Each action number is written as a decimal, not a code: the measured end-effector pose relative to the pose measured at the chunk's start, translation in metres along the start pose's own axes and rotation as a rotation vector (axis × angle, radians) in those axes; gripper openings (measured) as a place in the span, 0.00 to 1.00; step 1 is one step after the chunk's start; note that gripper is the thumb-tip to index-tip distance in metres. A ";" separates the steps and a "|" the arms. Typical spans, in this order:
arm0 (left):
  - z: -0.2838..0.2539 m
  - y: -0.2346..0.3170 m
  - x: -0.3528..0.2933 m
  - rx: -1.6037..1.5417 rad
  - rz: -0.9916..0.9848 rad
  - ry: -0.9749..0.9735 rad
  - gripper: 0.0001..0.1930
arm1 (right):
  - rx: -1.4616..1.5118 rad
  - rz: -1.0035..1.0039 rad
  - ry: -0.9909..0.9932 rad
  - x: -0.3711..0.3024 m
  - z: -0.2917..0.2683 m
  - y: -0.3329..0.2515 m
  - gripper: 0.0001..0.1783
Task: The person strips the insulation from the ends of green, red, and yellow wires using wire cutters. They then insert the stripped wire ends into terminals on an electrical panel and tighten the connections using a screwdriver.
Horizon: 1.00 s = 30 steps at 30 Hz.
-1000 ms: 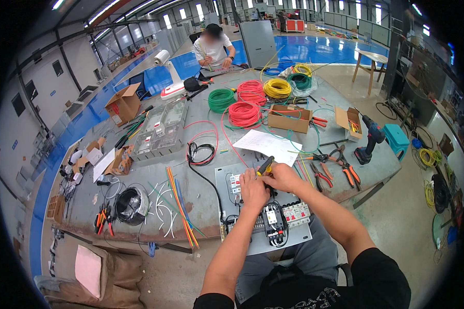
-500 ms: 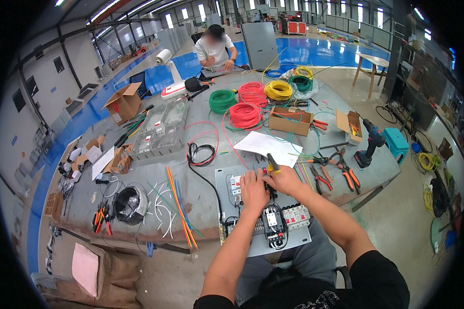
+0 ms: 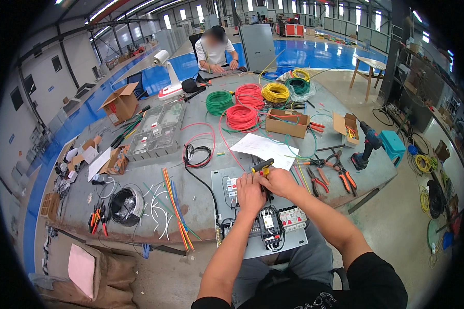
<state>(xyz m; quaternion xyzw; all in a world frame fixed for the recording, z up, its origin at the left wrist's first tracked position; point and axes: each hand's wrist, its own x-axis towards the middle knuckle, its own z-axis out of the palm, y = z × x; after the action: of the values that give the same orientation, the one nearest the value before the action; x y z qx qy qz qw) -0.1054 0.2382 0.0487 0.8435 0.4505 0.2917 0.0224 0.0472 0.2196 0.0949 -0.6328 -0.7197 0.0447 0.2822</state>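
Note:
A metal mounting panel [image 3: 288, 243] rests across my lap and the table's near edge, fitted with breakers and wiring. My right hand [image 3: 279, 181] is closed at its upper middle, around a screwdriver [image 3: 263, 165] with a black and yellow handle; its tip is hidden. Beside it my left hand [image 3: 250, 191] presses down on the panel with fingers bent together; whatever is under them is hidden. Just left of those fingers sits a white circuit breaker [image 3: 232, 187]. Nearer to me are a black-and-white contactor [image 3: 269, 222] with black wires and a row of breakers with red switches [image 3: 294, 218].
Beyond the panel lie a paper sheet [image 3: 265, 149] and coils of red wire [image 3: 242, 118]. Pliers [image 3: 347, 180] and a cordless drill [image 3: 367, 147] are at right. Loose coloured wires [image 3: 176, 208] and a black coil [image 3: 126, 206] lie left. A person [image 3: 215, 51] sits opposite.
The screwdriver handle has tipped from steep to nearly level, pointing right, as my right hand turned. My left hand stays on the panel. The person opposite has lowered a hand to the table.

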 end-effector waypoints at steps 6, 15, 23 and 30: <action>-0.007 0.002 0.001 0.038 -0.026 -0.051 0.43 | -0.123 0.073 -0.145 0.005 -0.012 -0.009 0.24; -0.005 -0.001 0.000 0.019 -0.023 -0.005 0.41 | 0.084 -0.091 -0.121 0.007 -0.003 0.010 0.17; 0.008 -0.008 -0.003 -0.021 -0.004 0.087 0.40 | 0.156 0.050 -0.078 0.005 0.001 0.007 0.19; 0.004 -0.005 -0.004 -0.027 -0.034 0.081 0.41 | -0.123 -0.007 -0.060 0.001 -0.007 -0.004 0.25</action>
<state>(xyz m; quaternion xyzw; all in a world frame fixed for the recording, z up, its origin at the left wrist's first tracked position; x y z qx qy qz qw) -0.1091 0.2391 0.0416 0.8228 0.4615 0.3312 0.0204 0.0465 0.2174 0.1029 -0.6448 -0.7314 0.0182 0.2212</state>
